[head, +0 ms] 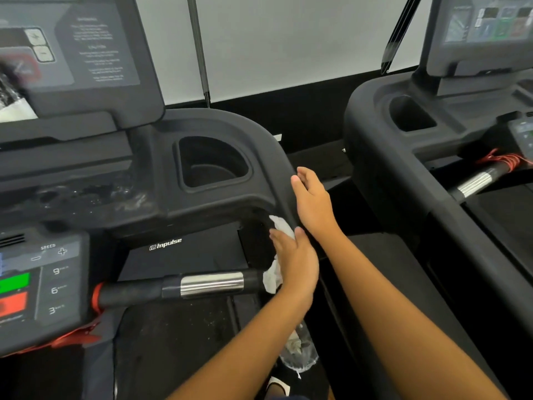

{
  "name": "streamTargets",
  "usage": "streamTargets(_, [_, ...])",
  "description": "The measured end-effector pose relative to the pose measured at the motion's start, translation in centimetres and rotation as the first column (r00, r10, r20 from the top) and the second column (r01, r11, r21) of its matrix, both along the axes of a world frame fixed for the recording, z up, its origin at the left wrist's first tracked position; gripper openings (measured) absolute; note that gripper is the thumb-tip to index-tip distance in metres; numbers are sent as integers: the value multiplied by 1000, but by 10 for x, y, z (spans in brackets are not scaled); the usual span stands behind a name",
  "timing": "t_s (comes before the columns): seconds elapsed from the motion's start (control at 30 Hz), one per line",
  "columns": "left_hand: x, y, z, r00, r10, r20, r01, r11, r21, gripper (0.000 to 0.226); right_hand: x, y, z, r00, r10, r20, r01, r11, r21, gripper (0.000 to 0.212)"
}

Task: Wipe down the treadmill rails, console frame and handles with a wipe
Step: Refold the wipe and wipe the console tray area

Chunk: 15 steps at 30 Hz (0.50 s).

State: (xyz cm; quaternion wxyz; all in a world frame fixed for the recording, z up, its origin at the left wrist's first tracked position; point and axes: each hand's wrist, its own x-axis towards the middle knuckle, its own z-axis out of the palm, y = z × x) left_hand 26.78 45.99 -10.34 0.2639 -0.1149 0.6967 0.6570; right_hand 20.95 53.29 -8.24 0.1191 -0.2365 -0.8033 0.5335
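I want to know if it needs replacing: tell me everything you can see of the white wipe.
The white wipe is thin, crumpled, paper-like material. The left hand holds it against the inner side of the black console frame, just beside where the chrome-banded handle joins. The hand covers its middle; one bunched end shows above the fingers, another hangs below the palm. No clear soiling or tear shows, though the picture is soft.

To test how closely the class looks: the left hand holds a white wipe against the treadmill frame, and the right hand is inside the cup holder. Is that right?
Not quite. The head view shows the right hand resting on the outer edge of the treadmill frame, beside the cup holder, not inside it. The left hand does hold the white wipe against the frame.
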Motion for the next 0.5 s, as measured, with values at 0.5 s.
streamTargets(0.5, [-13,-20,3,992,128,8,-128,985,116,29,8,0,3,994,-62,-91,68,996,55,33])
